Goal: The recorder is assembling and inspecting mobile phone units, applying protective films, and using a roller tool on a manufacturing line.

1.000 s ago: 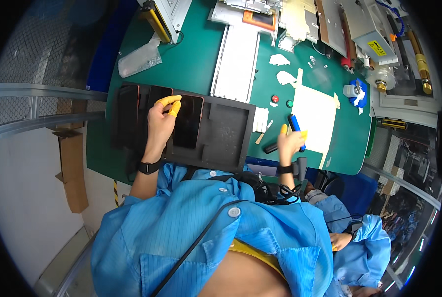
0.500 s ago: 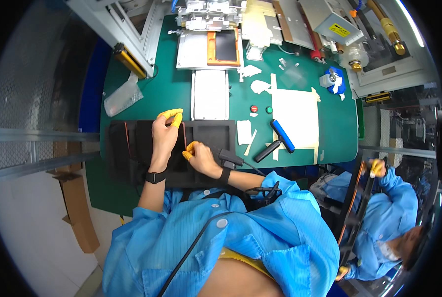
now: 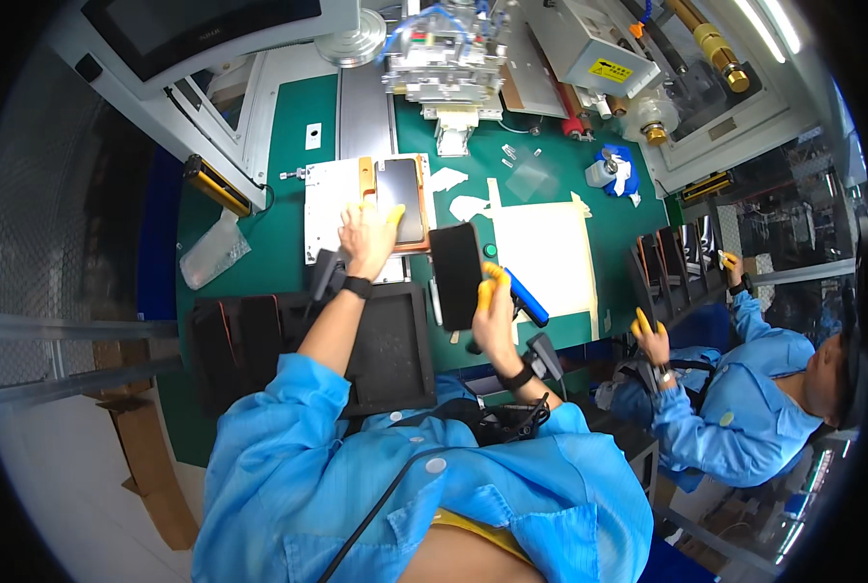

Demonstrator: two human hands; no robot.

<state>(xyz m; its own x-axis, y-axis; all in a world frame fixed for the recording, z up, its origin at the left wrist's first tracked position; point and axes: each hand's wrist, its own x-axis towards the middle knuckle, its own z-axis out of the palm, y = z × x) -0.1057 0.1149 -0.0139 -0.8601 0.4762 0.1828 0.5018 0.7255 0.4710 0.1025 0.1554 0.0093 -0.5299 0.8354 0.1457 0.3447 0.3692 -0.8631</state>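
My right hand (image 3: 493,316), with yellow finger covers, grips a black phone-shaped panel (image 3: 455,277) near its lower right edge, holding it above the table. My left hand (image 3: 368,238), also in yellow finger covers, lies with spread fingers over the fixture plate (image 3: 327,194). Its thumb touches or nearly touches a second dark phone-shaped panel (image 3: 399,199), which sits in an orange-brown frame (image 3: 425,219) on that plate. Closer to my body is a black foam tray (image 3: 385,345) whose left slots hold dark panels (image 3: 259,330).
A blue roller (image 3: 526,296) lies right of the held panel, beside a taped white sheet (image 3: 545,253). Clear machine parts (image 3: 448,58) stand behind the fixture. A plastic bag (image 3: 215,253) lies left. At right, a co-worker (image 3: 745,398) handles a rack of panels (image 3: 681,257).
The fixture plate has come nearer to me. My left hand has gone from the tray to the plate; my right hand has lifted a panel and moved right. The co-worker's rack is now at the table's edge.
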